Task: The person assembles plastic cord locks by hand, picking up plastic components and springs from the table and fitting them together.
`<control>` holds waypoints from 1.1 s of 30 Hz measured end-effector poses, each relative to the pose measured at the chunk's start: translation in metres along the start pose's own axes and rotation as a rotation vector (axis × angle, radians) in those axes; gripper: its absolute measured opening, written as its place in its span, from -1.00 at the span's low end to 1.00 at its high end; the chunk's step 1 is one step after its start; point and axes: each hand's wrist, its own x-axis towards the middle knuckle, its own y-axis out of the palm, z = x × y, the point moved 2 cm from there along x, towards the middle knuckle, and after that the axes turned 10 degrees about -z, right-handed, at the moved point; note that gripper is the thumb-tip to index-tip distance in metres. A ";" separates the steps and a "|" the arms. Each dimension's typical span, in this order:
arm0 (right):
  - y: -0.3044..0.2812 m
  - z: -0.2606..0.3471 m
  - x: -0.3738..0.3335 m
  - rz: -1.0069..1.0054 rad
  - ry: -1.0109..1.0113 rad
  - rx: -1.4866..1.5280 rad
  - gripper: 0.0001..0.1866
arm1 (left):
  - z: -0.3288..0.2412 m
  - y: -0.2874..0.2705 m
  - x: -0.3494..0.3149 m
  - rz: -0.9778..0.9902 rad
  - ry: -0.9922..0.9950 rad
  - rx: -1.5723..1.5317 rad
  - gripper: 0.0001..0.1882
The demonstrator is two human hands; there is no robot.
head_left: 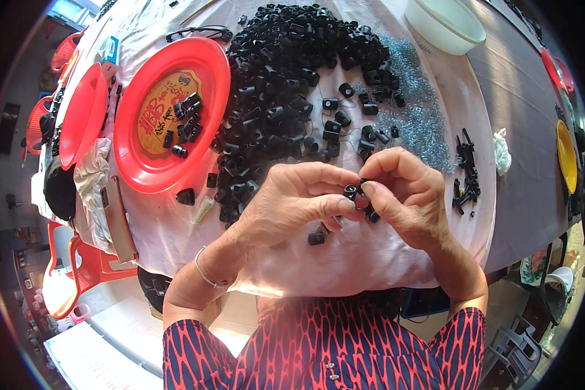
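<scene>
My left hand (299,198) pinches a small black plastic barrel (350,191), its open end showing, between thumb and fingers. It resembles a cord-lock body. My right hand (406,195) is closed against it, thumb and forefinger pinching a small black plastic piece (363,182) mostly hidden by the fingertips. Beyond my hands spreads a large heap of black barrels (266,110), several lying loose in front of it. Fine silvery springs (416,104) lie to the heap's right. Farther right is a cluster of thin black plastic pieces (467,172). One loose barrel (316,238) rests below my left fingers.
A red plate (131,170) at left holds several black pieces. Another red plate (78,123) stands beyond it at the table edge. A pale round tub (445,29) sits far right. A crumpled white bag (502,153) and a yellow plate (567,156) are at right.
</scene>
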 end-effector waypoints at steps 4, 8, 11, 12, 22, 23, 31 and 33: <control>0.000 0.001 -0.001 0.030 -0.046 -0.046 -0.91 | -0.001 -0.004 0.002 0.030 -0.017 0.046 -0.72; -0.001 0.007 -0.004 0.026 -0.057 0.037 -0.88 | -0.004 -0.005 0.000 0.035 -0.106 0.015 -0.74; -0.002 0.010 -0.006 0.019 -0.011 0.059 -0.86 | -0.002 -0.007 0.003 0.093 -0.137 0.035 -0.73; -0.002 0.011 -0.007 0.017 0.014 0.070 -0.84 | -0.002 -0.006 0.004 0.109 -0.139 0.061 -0.75; -0.003 0.014 -0.008 0.109 -0.004 0.046 -0.84 | 0.003 -0.009 0.006 0.237 -0.130 -0.075 -0.73; -0.003 0.015 -0.011 0.103 -0.053 0.105 -0.83 | 0.004 -0.011 0.008 0.233 -0.121 -0.080 -0.73; 0.002 0.033 -0.013 0.137 -0.409 -0.091 -0.78 | 0.001 -0.011 0.007 0.458 0.058 -0.092 -0.71; 0.007 0.037 -0.013 0.125 -0.438 -0.132 -0.79 | 0.005 -0.012 0.009 0.457 0.108 -0.033 -0.71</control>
